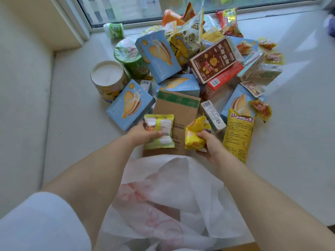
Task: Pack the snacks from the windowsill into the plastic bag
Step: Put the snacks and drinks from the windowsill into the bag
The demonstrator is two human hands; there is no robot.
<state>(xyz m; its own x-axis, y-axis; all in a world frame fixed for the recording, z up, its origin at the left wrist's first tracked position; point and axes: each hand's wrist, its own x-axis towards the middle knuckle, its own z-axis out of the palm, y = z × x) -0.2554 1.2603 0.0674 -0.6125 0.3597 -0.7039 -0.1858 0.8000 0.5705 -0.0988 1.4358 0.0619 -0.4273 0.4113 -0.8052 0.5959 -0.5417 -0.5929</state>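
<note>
Head view. The left hand (143,132) grips a small green-and-white foil snack packet (159,131), thumb curled across its front and fingers behind. The right hand (208,144) pinches a crumpled yellow foil snack packet (196,134) by its near side. Both packets are held over a flat brown cardboard box with a green strip (178,107), just beyond the mouth of the thin white plastic bag with pink print (174,192), which slumps open at the near edge of the pale stone windowsill (76,109).

The heap of snacks lies farther back on the windowsill, toward the window glass: several light-blue cardboard biscuit boxes (129,105), a brown cardboard box with a cartoon lion (213,59), a tall yellow foil pouch (237,134), a round paper tub with a white lid (107,80), a green instant-noodle cup (130,57), and loose small sachets.

Handling, as judged: the two packets look light, soft and crinkly, their film likely slick, so a pinch on the body or a sealed edge should do. Contents may crush under a hard squeeze. The boxes look stiff and are best taken across the narrow sides; the tub looks heavier and probably needs a whole-hand wrap. The bag is limp, and its mouth may fold shut unless held.
</note>
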